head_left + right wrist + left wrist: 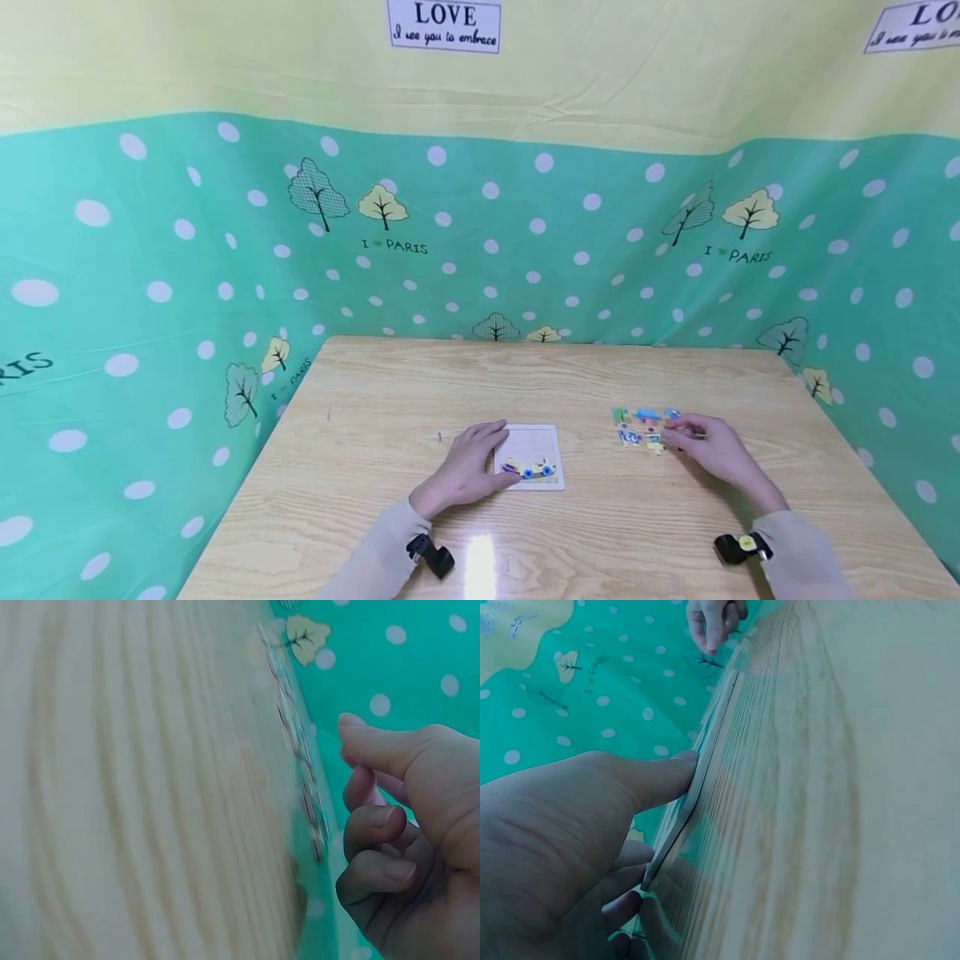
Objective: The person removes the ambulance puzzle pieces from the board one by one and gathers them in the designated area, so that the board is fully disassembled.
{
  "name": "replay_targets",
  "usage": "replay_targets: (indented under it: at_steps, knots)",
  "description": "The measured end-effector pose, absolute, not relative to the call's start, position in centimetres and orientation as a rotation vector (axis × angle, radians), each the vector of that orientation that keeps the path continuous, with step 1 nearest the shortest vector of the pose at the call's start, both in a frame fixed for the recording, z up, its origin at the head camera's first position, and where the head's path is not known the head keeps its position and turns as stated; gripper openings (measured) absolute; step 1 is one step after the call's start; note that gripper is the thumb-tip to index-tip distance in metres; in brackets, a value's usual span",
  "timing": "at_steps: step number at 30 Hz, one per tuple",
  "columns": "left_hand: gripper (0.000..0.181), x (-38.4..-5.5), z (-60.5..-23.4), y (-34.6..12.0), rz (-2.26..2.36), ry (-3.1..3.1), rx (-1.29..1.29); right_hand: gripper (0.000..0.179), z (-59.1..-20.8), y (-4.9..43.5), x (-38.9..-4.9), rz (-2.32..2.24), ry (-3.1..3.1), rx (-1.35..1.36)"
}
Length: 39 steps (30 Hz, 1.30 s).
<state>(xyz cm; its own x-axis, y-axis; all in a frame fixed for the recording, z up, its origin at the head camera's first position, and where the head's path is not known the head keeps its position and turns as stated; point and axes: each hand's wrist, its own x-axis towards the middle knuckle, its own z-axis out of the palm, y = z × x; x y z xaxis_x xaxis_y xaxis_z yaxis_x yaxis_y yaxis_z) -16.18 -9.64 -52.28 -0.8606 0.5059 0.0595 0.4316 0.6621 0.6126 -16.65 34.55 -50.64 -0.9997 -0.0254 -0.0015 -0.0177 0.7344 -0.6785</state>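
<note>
A square jigsaw board (pixel 528 446) with a pale rim lies on the table, pieces with blue wheels (pixel 536 472) fitted along its lower part. My left hand (pixel 471 467) rests over the board's left side, fingers at the upper left and thumb near the lower edge. Seen from the left wrist, the thumb (pixel 667 776) touches the board's edge (pixel 697 776). To the right, loose puzzle pieces (pixel 632 437) lie in a cluster. Over their right end is my right hand (pixel 712 450), fingers bent. Its thumb (pixel 379 746) stretches forward in the right wrist view, where no piece shows between the fingertips.
The wooden table (pixel 390 375) meets a green dotted cloth (pixel 495 208) at its back and sides. A tiny dark object (pixel 439 437) lies left of the board. Dark wrist cameras (pixel 431 556) are strapped on both wrists.
</note>
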Motion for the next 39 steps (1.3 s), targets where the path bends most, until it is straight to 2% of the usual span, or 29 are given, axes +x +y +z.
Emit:
replay_targets:
  at_steps: [24, 39]
  knots:
    - [0.082, -16.3, -52.4, -9.8, 0.947, 2.758, 0.810, 0.019, -50.8, 27.5, -17.8, -1.212, 2.842, -0.295]
    - [0.094, -16.1, -52.2, -9.7, 0.924, 2.740, 0.794, 0.013, -51.0, 23.9, -18.0, -1.184, 2.784, -0.409]
